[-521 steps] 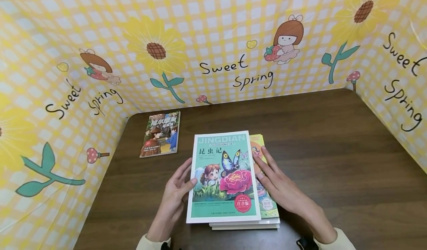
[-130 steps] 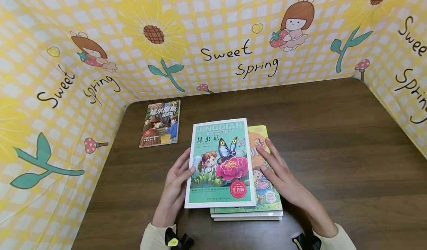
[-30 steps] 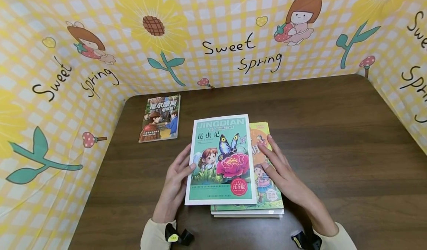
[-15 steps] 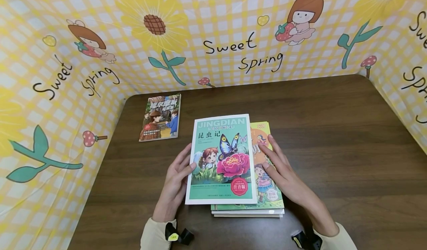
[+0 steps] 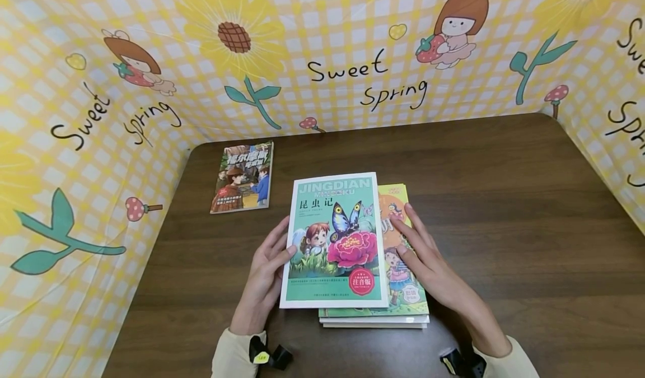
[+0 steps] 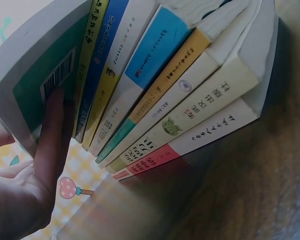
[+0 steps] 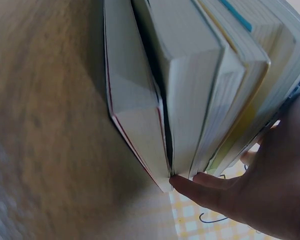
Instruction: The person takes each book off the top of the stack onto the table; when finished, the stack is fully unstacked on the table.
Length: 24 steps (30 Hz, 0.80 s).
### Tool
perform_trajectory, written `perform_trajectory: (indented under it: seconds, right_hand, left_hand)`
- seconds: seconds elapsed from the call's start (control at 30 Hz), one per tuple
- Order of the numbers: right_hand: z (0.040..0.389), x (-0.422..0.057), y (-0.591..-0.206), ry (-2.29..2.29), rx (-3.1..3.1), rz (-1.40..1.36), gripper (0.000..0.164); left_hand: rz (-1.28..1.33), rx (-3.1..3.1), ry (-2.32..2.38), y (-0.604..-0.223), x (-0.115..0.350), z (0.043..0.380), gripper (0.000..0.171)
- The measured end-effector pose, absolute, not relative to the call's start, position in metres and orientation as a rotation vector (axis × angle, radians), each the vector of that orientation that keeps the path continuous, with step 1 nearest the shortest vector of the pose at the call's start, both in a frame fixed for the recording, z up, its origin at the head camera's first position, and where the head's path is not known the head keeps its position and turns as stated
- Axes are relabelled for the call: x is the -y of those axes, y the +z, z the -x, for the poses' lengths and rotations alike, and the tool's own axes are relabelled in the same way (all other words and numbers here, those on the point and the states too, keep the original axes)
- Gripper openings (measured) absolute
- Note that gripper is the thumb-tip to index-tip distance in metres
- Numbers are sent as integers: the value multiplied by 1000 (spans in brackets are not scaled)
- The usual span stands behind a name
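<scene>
In the head view my left hand [image 5: 263, 277] holds a green-covered book [image 5: 332, 294] with a butterfly and a pink flower on it. The thumb is at its left edge, and in the left wrist view the fingers lie under its back cover, near a barcode [image 6: 59, 74]. That book is tilted up off a stack of several books [image 6: 155, 95], overhanging it to the left. Just beneath is a yellow book [image 5: 398, 238], partly covered. My right hand [image 5: 428, 266] rests along the stack's right side, fingers extended; in the right wrist view fingertips touch the page edges [image 7: 190, 110].
A smaller book [image 5: 242, 179] with two cartoon figures lies at the back left of the dark wooden table [image 5: 478, 199]. A yellow checked cloth [image 5: 342, 8] with flowers and lettering stands round the table's back and sides.
Since the oldest frame, the head view has tilted down and slightly more of the yellow book shows beside and below the green one. Over the last second both hands and books stay nearly still.
</scene>
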State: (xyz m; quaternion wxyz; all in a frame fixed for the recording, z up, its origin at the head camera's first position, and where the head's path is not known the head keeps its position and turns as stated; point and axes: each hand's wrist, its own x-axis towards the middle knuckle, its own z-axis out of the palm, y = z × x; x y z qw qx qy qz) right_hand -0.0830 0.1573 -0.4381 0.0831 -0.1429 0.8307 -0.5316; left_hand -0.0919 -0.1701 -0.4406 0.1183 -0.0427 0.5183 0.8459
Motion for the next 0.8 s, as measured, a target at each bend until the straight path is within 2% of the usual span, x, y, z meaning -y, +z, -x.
perform_trajectory:
  seconds: [0.53,0.8]
  right_hand:
    - [82,-157,-438,-1592,-2484,455,55]
    - [82,-157,-438,-1600,-2500,475,54]
  left_hand:
    - [122,-1579,2473,-433,180,95,62]
    - [203,-1705,2375,-417,198,116,65]
